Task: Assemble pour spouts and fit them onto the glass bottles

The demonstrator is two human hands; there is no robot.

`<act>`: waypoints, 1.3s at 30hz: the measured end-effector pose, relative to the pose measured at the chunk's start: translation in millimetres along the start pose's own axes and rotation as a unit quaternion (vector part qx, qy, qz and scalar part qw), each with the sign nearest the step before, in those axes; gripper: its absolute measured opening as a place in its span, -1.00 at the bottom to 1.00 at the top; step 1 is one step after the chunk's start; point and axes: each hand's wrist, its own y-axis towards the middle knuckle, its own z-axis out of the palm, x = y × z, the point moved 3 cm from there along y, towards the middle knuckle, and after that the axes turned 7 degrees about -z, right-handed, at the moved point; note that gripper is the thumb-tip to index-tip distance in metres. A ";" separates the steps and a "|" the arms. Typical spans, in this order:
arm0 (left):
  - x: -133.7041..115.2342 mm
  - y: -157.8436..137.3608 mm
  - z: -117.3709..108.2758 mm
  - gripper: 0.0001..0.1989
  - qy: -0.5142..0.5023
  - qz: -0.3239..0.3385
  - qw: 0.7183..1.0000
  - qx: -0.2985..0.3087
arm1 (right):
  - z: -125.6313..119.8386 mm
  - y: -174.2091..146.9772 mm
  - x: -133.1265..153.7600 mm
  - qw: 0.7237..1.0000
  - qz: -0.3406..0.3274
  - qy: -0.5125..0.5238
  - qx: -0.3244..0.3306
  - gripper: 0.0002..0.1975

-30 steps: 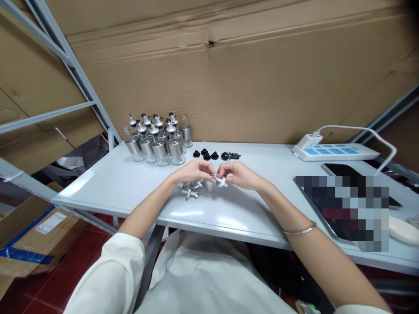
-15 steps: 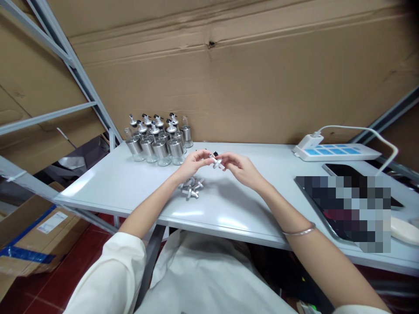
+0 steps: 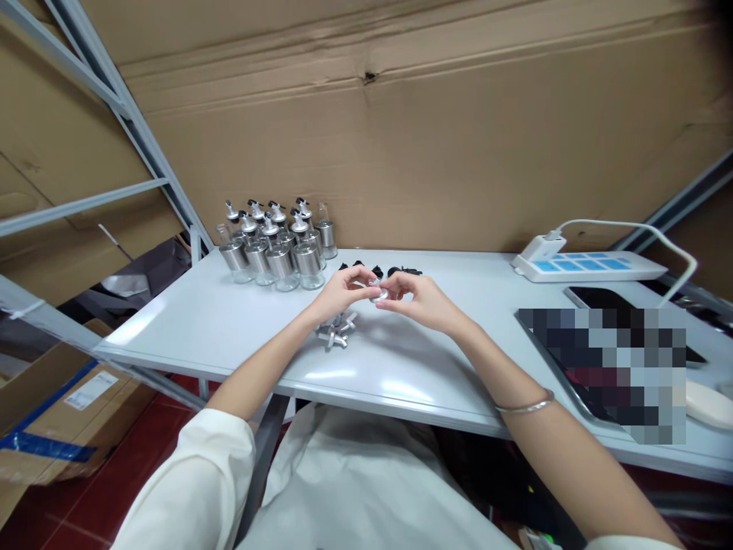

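Above the middle of the table, my left hand (image 3: 348,292) and my right hand (image 3: 415,299) meet at a silver pourer spout (image 3: 378,295). The fingertips of both hands pinch it from either side and cover much of it. Just below my left hand, several similar silver spouts (image 3: 335,333) lie in a loose pile. Behind my hands, small black parts (image 3: 395,271) rest on the table, some partly hidden by my fingers. At the back left stand several glass bottles with steel sleeves (image 3: 282,263), most topped with silver and black pourers (image 3: 299,221).
The grey table (image 3: 188,328) backs onto a cardboard wall (image 3: 435,153). On the right lie a power strip (image 3: 595,267) with a plugged-in white charger, a dark phone-like slab (image 3: 607,298), a blurred-out device and a white oval object (image 3: 708,405). A metal frame (image 3: 143,145) rises at left.
Both hands have turned the spout and lowered it slightly. My right fingers have curled round it, and more of the black parts behind now show.
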 end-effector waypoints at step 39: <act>2.3 1.1 2.9 -0.68 -0.046 -0.017 0.998 0.027 | -45.1 -5.3 -69.9 0.958 0.137 -0.236 0.093 -0.87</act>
